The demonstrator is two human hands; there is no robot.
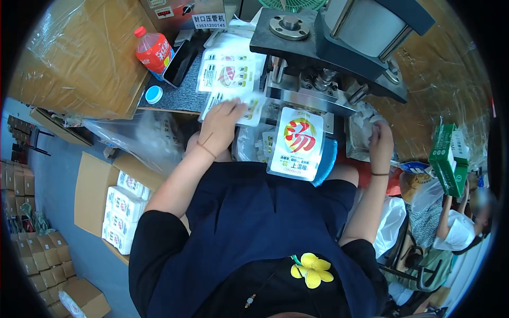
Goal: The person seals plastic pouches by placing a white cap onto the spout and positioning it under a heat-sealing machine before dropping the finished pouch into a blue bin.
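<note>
My left hand point(221, 122) is closed on a white printed pouch point(253, 110) left of the press, slightly blurred. More pouches of the same kind point(228, 71) lie stacked just beyond it. Under the press point(318, 74), another white pouch point(297, 143) with large red characters on a yellow-green round sticks out toward my lap. My right hand point(382, 142) hangs beside a tray with crumpled clear plastic point(361, 130), right of the press. Its fingers are curled together, and whatever may be in them is hidden. A blue cloth-like pad point(327, 161) shows behind the red-lettered pouch.
A red-labelled bottle point(154, 50), a dark phone point(181, 64) and a blue cap point(154, 94) stand at the table's left. An open carton point(95, 196) with packed pouches is left of me. At right, a person point(456, 228) holds a green box point(449, 159).
</note>
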